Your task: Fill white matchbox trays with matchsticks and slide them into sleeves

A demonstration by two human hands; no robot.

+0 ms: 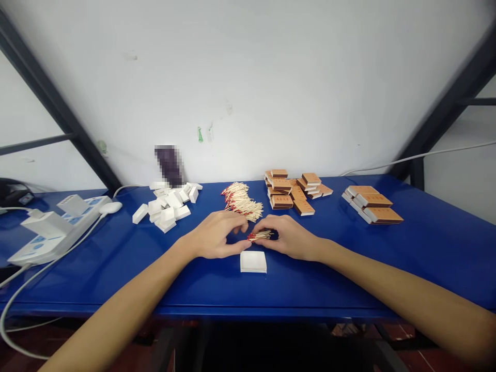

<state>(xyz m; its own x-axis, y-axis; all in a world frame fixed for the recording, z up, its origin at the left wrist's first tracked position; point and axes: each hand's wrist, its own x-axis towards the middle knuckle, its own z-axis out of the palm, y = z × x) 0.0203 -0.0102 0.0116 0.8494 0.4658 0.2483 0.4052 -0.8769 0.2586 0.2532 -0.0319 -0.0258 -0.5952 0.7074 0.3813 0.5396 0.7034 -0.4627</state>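
Observation:
A small bundle of matches (pixel 262 235) with red heads lies between the thumb and fingers of my right hand (pixel 291 237), heads pointing left. My left hand (pixel 217 235) is curved with its thumb and fingers apart; the thumb tip reaches the match heads, and nothing shows in its grasp. Just below the hands, a white matchbox tray (pixel 253 261) lies on the blue table (pixel 217 289). Behind the hands spreads a heap of loose matches (pixel 241 200), their red heads mostly toward the left.
White matchbox trays (pixel 168 204) are piled at the left back. Orange-brown matchboxes (pixel 282 185) stand stacked right of the match heap, and more matchboxes (pixel 372 200) sit farther right. A white power strip (pixel 58 235) with plugs and cables occupies the left side. A wall (pixel 248 93) rises behind.

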